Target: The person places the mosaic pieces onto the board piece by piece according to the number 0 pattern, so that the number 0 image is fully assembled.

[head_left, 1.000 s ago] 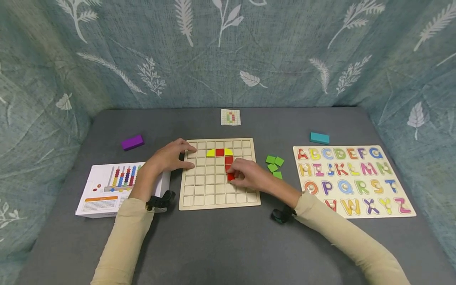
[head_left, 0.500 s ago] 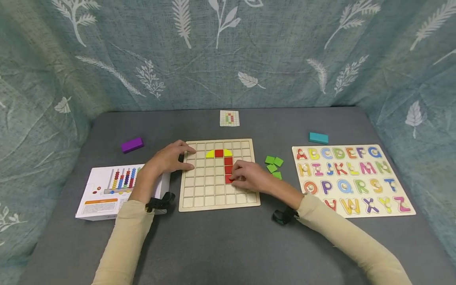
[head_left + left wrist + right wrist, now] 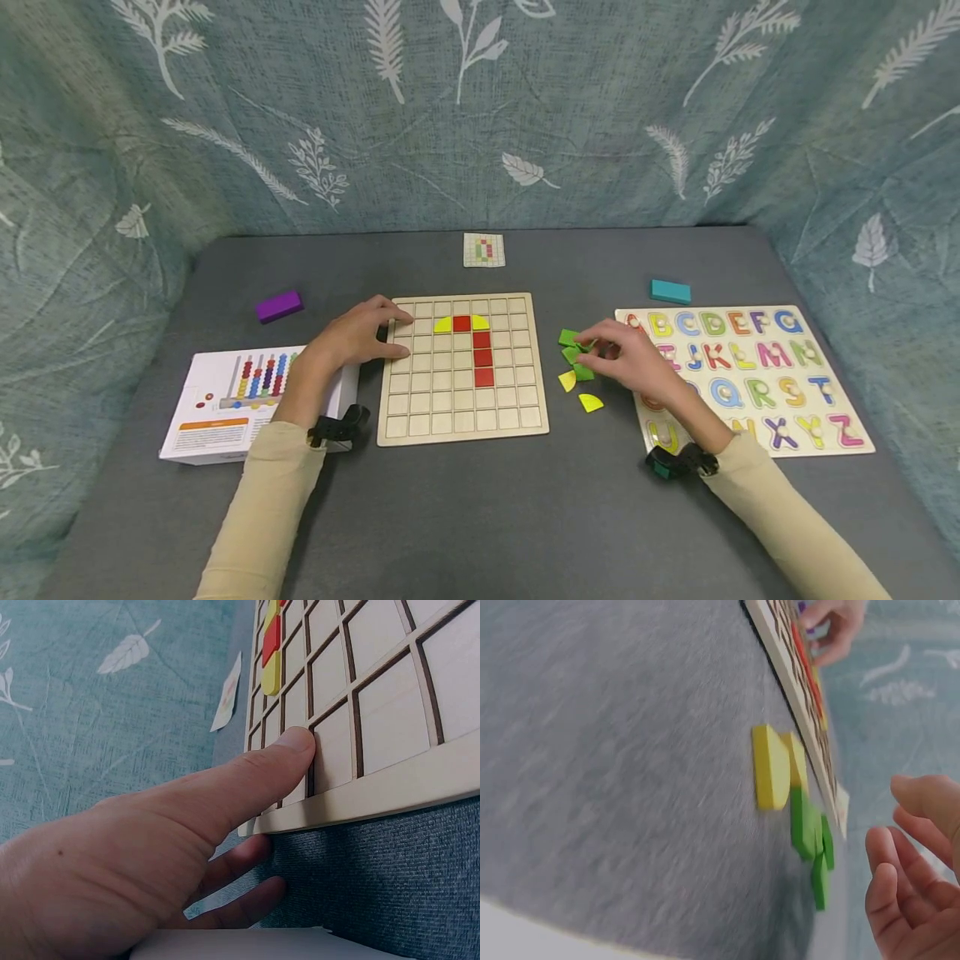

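Note:
A wooden grid board (image 3: 426, 421) holds a red square tile (image 3: 462, 323) between two yellow quarter-round tiles, and a column of three red tiles (image 3: 483, 357) below to the right. My left hand (image 3: 352, 332) rests on the board's left edge. In the left wrist view its thumb (image 3: 277, 761) lies on the grid, other fingers beside the edge. My right hand (image 3: 630, 360) is over several green square tiles (image 3: 573, 355), fingertips right at them. The right wrist view shows its thumb and fingers apart, no tile between them. Two yellow quarter-round tiles (image 3: 591, 402) lie nearby.
Behind the board lies a small pattern card (image 3: 483, 250). A white abacus box (image 3: 217, 408) is under the left forearm, and an alphabet puzzle board (image 3: 750, 383) is under the right. A purple block (image 3: 279, 307) and a teal block (image 3: 671, 291) lie farther back.
My right hand has left the lowest red tile and moved right to the green tiles, uncovering the red column and the loose yellow pieces. The left hand has stayed in place.

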Motion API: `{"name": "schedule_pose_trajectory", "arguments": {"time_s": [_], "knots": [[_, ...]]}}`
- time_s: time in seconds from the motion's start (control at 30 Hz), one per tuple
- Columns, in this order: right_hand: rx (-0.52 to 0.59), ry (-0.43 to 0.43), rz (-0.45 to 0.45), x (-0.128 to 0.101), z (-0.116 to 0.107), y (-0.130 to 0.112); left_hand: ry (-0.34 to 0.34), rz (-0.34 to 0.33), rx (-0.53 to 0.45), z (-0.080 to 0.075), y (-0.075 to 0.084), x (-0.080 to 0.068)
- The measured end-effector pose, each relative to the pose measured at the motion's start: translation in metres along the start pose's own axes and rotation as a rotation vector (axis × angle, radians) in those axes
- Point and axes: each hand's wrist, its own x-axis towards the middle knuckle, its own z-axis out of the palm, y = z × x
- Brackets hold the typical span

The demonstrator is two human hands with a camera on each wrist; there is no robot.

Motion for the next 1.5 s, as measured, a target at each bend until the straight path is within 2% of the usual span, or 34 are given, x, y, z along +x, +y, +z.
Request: {"name": "schedule_pose_trajectory", "arguments": {"time_s": [0.27,0.67,1.13,1.5], "knots": [[-0.022,0.034,0.036,-0.006,-0.004,0.007,-0.002,-0.007,0.002,-0.001,-0.001,0.000],[0.017,-0.036,0.090,-0.001,0.004,0.012,-0.010,-0.012,-0.008,0.000,0.000,-0.001],[0.057,-0.049,0.114,0.003,0.009,0.013,-0.011,-0.020,-0.010,-0.001,0.000,-0.001],[0.051,-0.056,0.096,0.007,0.011,0.012,-0.015,-0.029,-0.012,-0.002,0.000,0.001]]}}
